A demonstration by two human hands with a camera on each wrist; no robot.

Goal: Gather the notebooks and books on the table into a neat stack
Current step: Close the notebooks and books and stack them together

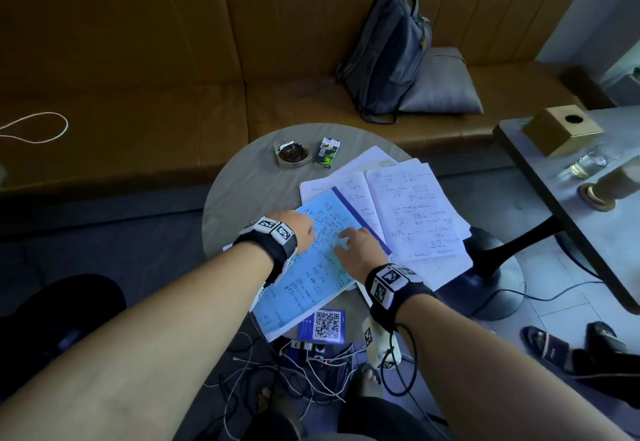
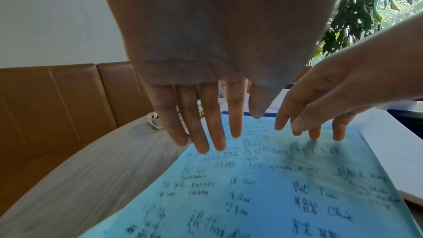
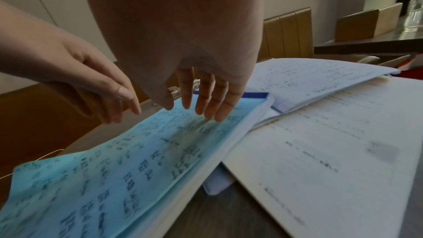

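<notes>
The head view shows the left hand [image 1: 294,229] and right hand [image 1: 356,246] over the blue notebook [image 1: 311,267], which lies on the white open notebook [image 1: 412,212] on the round desk [image 1: 242,191]. Only the wrist views show each grip: fingers [image 2: 215,129] straight and spread, holding nothing, tips at the blue page; whether they touch is unclear. Ashtray [image 1: 292,154], cigarette pack [image 1: 326,151] and QR card [image 1: 323,325] share the desk; a backpack [image 1: 388,56] sits on the brown sofa [image 1: 138,60]

Two hands [image 1: 298,229]; one blue notebook [image 1: 304,274]; one open white notebook [image 1: 408,212]; one backpack [image 1: 388,56]; one cushion [image 1: 443,84].
</notes>
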